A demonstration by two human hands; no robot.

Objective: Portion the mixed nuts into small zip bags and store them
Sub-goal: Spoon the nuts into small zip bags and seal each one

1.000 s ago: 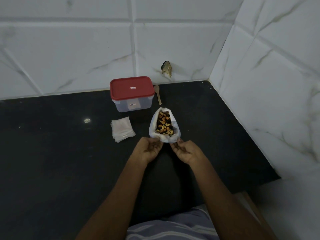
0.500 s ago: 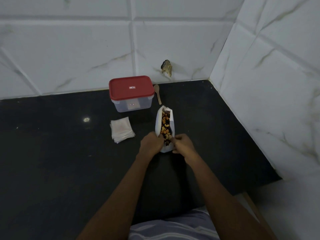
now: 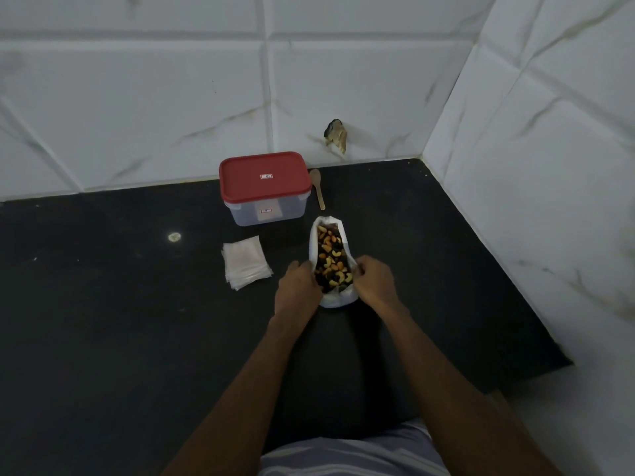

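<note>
On the left of the dark desk point(image 3: 103, 321), a small pale spot of light point(image 3: 174, 237) is glinting on the surface. To the right of it, a stack of small clear zip bags point(image 3: 245, 262) is lying flat, a little fanned out. Just behind the stack, a clear container point(image 3: 264, 207) is sitting near the tiled back wall point(image 3: 137, 97) with its red lid point(image 3: 264, 176) on.

Your left hand point(image 3: 299, 283) is coming in next, its fingers curling onto the left edge of the white bag point(image 3: 335, 299) and gripping it. The bag is lying on the desk between your two hands, mouth spread open toward you, and the mixed nuts point(image 3: 330, 261) are showing inside it, pale cashews among darker pieces. Behind the bag and just right of the container, a small wooden spoon point(image 3: 318, 188) is lying on the desk, handle pointing toward you. Above it, a chipped patch point(image 3: 336, 135) is showing on the wall.

Your right hand point(image 3: 374, 281) is gripping the right edge of the bag, fingers curled over the rim. Well to the right, the side wall point(image 3: 532, 201) is meeting the desk.
</note>
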